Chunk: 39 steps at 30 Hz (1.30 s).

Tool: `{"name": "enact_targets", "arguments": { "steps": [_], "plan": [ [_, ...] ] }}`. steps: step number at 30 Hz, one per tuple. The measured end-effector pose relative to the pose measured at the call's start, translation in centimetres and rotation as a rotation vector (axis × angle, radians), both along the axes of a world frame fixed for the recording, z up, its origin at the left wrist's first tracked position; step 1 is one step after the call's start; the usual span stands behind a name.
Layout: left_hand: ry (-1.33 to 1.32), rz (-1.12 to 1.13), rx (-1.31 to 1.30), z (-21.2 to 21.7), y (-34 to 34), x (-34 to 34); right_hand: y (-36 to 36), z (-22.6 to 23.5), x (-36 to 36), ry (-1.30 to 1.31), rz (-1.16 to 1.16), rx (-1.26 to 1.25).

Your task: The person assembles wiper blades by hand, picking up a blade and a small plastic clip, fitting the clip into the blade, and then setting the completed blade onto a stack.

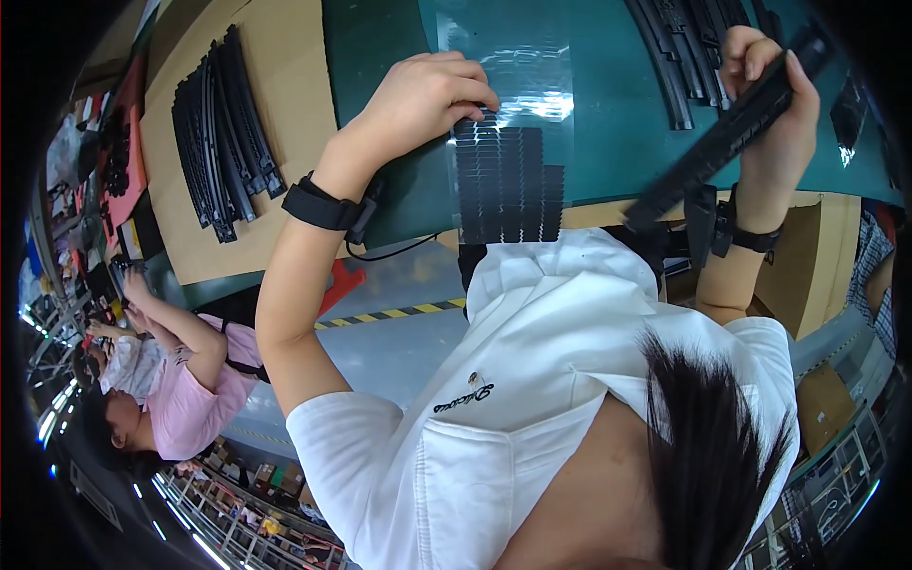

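My left hand (427, 95) is curled over a clear plastic sheet (508, 57) on the green mat (608, 142). Its fingertips pinch a small black piece at the top of the rows of small black pieces (503, 180) stuck on that sheet. My right hand (769, 85) is raised at the upper right and grips a long black curved strip (708, 157), which slants down to the left above the mat. Each wrist wears a black band; the left band (323, 204) has a cable hanging from it.
A pile of black curved strips (223, 133) lies on brown cardboard (294, 95) at the left. More such strips (689, 47) lie on the mat at the top right. A person in a pink top (190, 389) works at the far left.
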<state>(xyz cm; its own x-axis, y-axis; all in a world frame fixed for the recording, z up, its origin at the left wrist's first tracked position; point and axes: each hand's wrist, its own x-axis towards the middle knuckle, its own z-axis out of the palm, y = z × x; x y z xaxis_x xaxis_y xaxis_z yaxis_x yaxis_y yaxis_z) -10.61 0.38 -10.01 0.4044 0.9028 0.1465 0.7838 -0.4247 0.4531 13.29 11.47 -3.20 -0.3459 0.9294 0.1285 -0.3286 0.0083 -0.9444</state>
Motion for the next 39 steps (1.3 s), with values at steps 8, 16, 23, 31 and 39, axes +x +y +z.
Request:
{"name": "enact_targets", "arguments": {
  "steps": [8, 16, 23, 31, 39],
  "plan": [
    [0.007, -0.031, 0.041, -0.3, 0.2, 0.3, -1.9, -3.5, -1.2, -0.322, 0.375, -0.105],
    [0.188, -0.082, -0.135, 0.6, 1.8, 1.0, -2.5, -3.8, -1.4, -0.36, 0.551, -0.046],
    [0.262, 0.156, -0.23, 1.9, 1.0, 2.0, -3.9, -4.1, -1.3, -0.34, 0.548, 0.075],
    [-1.205, 0.675, -0.233, 6.9, 0.3, 5.2, -4.7, -3.8, -1.3, -0.348, 0.46, 0.27],
    [-1.754, 0.601, -0.252, 9.0, -0.4, 10.5, -5.3, -3.3, -2.5, -0.305, 0.262, 0.549]
  ]
}}
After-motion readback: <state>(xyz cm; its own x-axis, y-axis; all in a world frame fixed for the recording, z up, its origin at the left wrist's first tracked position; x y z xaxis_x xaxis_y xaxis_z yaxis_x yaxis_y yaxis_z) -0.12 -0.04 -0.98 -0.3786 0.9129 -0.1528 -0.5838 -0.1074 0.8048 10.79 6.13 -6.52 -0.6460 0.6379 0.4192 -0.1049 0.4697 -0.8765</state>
